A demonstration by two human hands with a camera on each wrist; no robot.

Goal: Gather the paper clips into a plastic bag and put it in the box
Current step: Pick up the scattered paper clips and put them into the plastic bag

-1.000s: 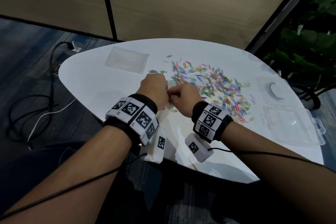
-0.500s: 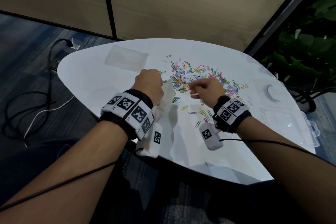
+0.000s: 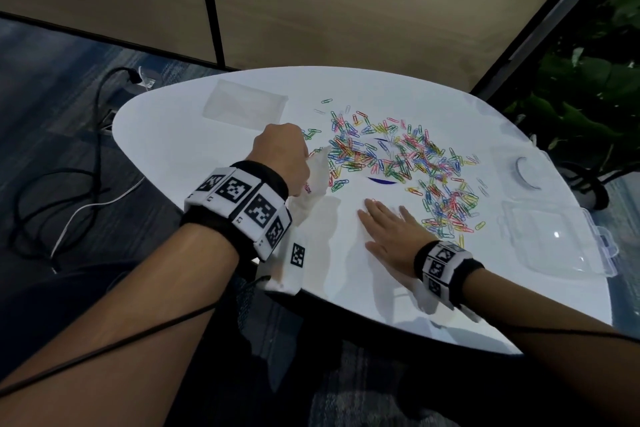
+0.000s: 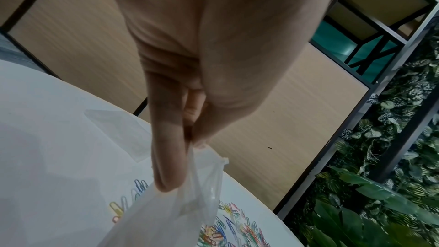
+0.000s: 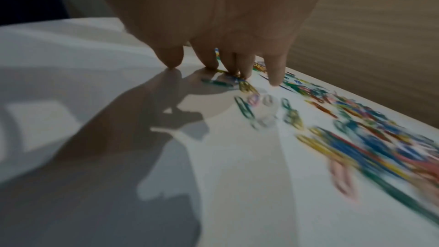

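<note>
Coloured paper clips [image 3: 391, 156] lie scattered over the middle of the white table [image 3: 180, 149]. My left hand [image 3: 282, 158] pinches the top edge of a clear plastic bag [image 3: 317, 180], which hangs from finger and thumb [image 4: 192, 176] at the pile's left side. My right hand [image 3: 389, 229] lies flat, fingers spread, on the table near the pile's front edge. Its fingertips [image 5: 244, 74] touch a few clips [image 5: 247, 85]. A clear plastic box [image 3: 550, 239] lies with its lid swung back at the right.
A second flat plastic bag [image 3: 244, 104] lies at the table's back left. A clear round lid [image 3: 524, 172] sits behind the box. Cables [image 3: 62, 184] run over the floor at left, and plants [image 3: 588, 97] stand at right.
The hands parted: my right hand let go of the bag, swung right, then came down flat at the pile's near edge. My left hand kept the bag and lifted it slightly.
</note>
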